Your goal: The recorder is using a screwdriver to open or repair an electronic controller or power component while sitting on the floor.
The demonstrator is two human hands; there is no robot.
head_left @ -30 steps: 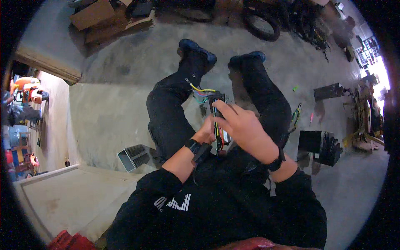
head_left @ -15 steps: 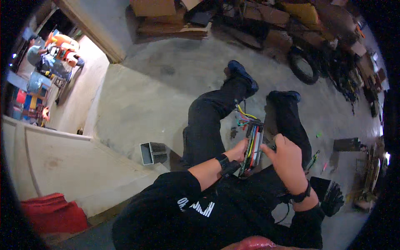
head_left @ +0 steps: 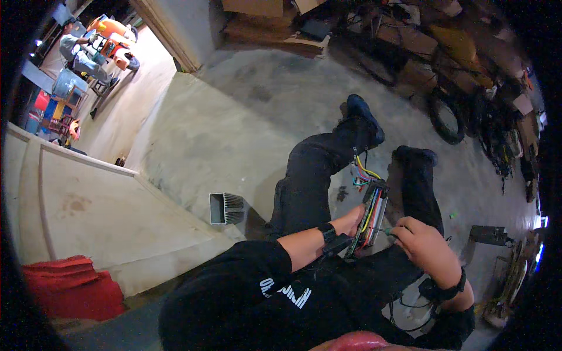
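Note:
Between my thighs is a long circuit board (head_left: 357,232) with red, yellow and white wires running along it. More coloured wires (head_left: 364,171) fan out from its far end. My left hand (head_left: 349,222) is closed around the board's left side, its fingers partly hidden. From the right, my right hand (head_left: 426,245) pinches a thin screwdriver (head_left: 387,231), whose shaft points left and reaches the board's wired side. Whether the tip touches a screw is too small to tell. A hollow finned metal housing (head_left: 233,209) stands on the floor left of my legs.
A red cloth (head_left: 73,288) lies at lower left beside a pale low wall (head_left: 93,216). Cardboard, tires (head_left: 446,117) and cables pile up at far right. A dark metal piece (head_left: 490,235) lies right of me. Through the doorway, another person (head_left: 79,50) sits near an orange vehicle.
My right hand has turned and lowered, bringing the screwdriver's shaft across to the board. My left hand keeps its hold. The whole view has shifted, with the scene moving right.

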